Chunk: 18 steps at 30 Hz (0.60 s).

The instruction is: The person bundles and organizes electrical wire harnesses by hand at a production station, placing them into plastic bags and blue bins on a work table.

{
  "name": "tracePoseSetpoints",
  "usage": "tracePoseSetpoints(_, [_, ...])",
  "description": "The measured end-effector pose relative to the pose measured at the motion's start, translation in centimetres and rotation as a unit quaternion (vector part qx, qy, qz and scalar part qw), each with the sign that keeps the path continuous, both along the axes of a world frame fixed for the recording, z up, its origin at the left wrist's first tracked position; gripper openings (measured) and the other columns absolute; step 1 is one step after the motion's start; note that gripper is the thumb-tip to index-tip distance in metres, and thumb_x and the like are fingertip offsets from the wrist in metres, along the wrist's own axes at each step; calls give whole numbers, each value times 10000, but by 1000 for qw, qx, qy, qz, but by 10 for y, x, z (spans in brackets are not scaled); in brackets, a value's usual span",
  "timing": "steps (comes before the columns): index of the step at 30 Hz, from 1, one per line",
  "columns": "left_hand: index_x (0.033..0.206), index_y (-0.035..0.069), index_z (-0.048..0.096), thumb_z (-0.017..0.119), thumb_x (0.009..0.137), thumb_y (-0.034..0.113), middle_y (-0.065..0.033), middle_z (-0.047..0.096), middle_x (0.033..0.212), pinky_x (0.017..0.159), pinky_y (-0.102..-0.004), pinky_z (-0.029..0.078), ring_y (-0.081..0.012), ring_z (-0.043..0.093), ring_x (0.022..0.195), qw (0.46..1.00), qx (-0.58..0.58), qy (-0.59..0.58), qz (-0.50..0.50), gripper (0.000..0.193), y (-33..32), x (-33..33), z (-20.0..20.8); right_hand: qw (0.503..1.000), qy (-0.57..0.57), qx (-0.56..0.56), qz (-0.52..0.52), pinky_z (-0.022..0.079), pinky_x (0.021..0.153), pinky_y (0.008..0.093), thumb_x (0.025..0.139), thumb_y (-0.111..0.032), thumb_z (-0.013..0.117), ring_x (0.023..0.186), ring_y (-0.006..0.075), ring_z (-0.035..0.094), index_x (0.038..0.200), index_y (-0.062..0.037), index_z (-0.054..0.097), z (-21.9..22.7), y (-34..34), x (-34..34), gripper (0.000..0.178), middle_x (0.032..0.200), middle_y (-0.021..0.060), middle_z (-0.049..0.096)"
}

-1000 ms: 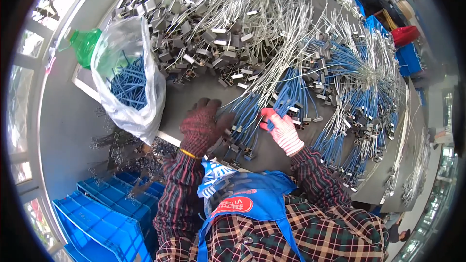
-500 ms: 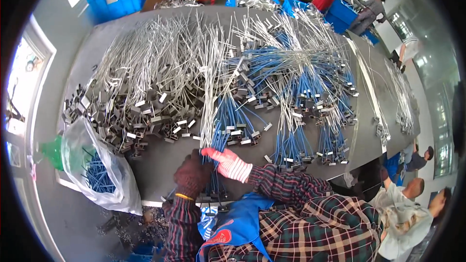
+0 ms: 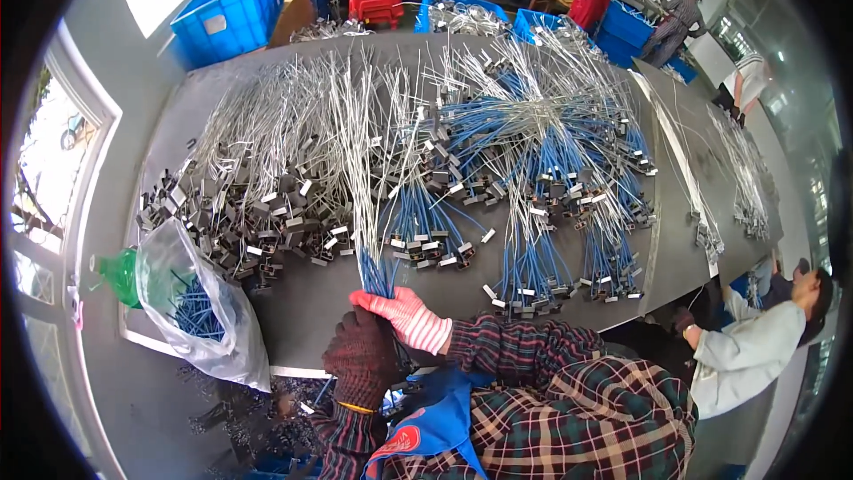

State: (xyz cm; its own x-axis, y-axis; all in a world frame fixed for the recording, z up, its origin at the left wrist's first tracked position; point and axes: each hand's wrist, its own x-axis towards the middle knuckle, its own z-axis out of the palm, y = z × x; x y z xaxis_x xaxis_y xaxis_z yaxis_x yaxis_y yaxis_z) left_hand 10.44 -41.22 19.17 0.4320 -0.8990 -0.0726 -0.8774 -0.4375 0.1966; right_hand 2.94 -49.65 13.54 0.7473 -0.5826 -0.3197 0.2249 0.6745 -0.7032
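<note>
At the near edge of the table, both my hands are closed round one bundle of wires (image 3: 378, 274), silvery white above with blue sleeving lower down. My right hand (image 3: 410, 318), in a red-and-white glove, wraps the blue part from the right. Pressed beside it is my left hand (image 3: 360, 354), in a dark knitted glove with a yellow cuff band. The bundle's lower end is mostly hidden behind my hands. Just beyond lies another blue-sleeved wire bunch (image 3: 416, 213) with small block connectors. A heap of connector-ended wires (image 3: 258, 187) spreads to the left.
A clear plastic bag (image 3: 240, 338) of blue tube pieces sits at left, beside a green bottle (image 3: 120, 276). Crossed blue-and-white wire bundles (image 3: 551, 124) lie on the right of the dark table (image 3: 302, 311). Blue crates (image 3: 229, 13) stand behind. A co-worker (image 3: 751, 356) is at right.
The held bundle has shifted left, apart from the blue-sleeved bunch beside it, and more of its blue part shows above my hands. The view has shifted slightly. The co-workers at right have moved.
</note>
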Motion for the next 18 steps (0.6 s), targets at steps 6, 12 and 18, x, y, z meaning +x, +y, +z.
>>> tracePoseSetpoints(6, [1255,41,496,645,820,178,-198,617,1018,719,-393,516,-320,636,854,945,-186,264,-53,480,14,-6,34,997,-34,32,-61,493,755,279,864,-174,659,801,146,619,1008,-25,654,10,-24,-17,207,880,41,665])
tracePoseSetpoints(12, [1217,17,541,663,803,190,-191,631,1056,795,-337,496,-242,639,896,878,-214,421,74,465,48,28,36,991,-132,-4,-31,533,715,371,894,-204,606,762,247,642,1018,12,603,37,-63,-34,249,842,101,642])
tracePoseSetpoints(18, [1157,11,575,587,861,174,-162,629,1072,838,-333,472,-252,615,973,886,-164,431,50,338,35,24,26,995,-66,-72,-31,547,715,362,879,-162,628,768,227,646,1049,31,597,43,-72,-38,260,855,110,650])
